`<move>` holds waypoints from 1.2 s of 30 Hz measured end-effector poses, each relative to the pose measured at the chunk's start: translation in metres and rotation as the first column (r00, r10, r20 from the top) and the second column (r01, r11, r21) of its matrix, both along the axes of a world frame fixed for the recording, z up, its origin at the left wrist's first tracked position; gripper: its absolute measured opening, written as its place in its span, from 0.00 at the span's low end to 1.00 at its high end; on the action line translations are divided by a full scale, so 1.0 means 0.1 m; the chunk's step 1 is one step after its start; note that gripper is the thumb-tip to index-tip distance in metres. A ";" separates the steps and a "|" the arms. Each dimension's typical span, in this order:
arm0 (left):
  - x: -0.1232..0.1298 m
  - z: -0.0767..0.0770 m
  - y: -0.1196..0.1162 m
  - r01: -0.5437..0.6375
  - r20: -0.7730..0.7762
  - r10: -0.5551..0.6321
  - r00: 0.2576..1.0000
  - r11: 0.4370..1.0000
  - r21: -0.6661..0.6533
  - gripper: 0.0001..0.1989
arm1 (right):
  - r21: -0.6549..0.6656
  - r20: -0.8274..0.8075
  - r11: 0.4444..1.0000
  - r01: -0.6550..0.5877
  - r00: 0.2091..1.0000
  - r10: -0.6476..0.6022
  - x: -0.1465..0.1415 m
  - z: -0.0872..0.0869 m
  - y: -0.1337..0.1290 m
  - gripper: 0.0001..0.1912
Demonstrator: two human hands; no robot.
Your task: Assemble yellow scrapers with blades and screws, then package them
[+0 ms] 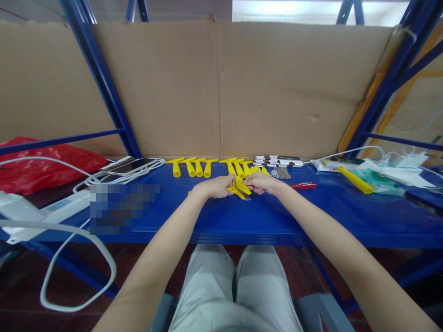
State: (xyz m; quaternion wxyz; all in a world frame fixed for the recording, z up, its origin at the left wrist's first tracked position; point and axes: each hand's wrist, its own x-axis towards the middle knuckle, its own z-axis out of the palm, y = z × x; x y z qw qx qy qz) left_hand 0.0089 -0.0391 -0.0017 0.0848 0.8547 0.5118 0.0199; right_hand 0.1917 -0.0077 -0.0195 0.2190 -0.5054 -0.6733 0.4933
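Observation:
Both my hands meet over the middle of the blue table. Fingers of my left hand are closed round a yellow plastic piece, which has a greyish blade-like part at its lower end. From the other side my right hand pinches at the same piece. Behind my hands stand several yellow T-shaped parts in a row. A stack of black-and-white packets lies behind my right hand, with small metal pieces in front of it.
A red tool lies right of my right hand. Farther right are a yellow handle and plastic bags. At the left are a red bag, a white power strip and cables. Cardboard walls the back.

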 end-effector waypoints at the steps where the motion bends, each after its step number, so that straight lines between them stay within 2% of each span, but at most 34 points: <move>1: 0.00 -0.01 0.00 0.005 0.005 -0.005 1.000 1.000 0.000 0.21 | 0.001 0.004 1.000 0.002 1.000 -0.002 -0.01 0.00 -0.01 0.19; 13: -0.01 -0.04 0.04 0.011 0.008 -0.011 1.000 1.000 -0.010 0.23 | 0.049 0.019 0.999 0.013 1.000 -0.013 -0.07 -0.06 0.00 0.19; 20: 0.02 0.02 -0.03 0.009 -0.009 -0.010 1.000 1.000 -0.015 0.24 | 0.089 0.055 0.996 0.004 0.998 -0.009 -0.08 -0.06 -0.02 0.20; 24: 0.03 0.01 -0.02 0.062 0.005 -0.062 0.998 0.998 0.005 0.21 | 0.131 0.096 0.991 0.000 0.995 -0.013 -0.10 -0.05 -0.04 0.20; 31: 0.03 -0.07 0.07 0.111 -0.016 -0.110 0.994 0.990 0.087 0.15 | 0.235 0.024 0.962 0.141 0.988 -0.151 0.02 0.02 0.03 0.17; 36: 0.04 -0.07 0.06 0.129 -0.013 -0.128 0.992 0.984 0.122 0.14 | 0.245 0.052 0.961 0.130 0.988 -0.147 0.12 0.08 0.05 0.16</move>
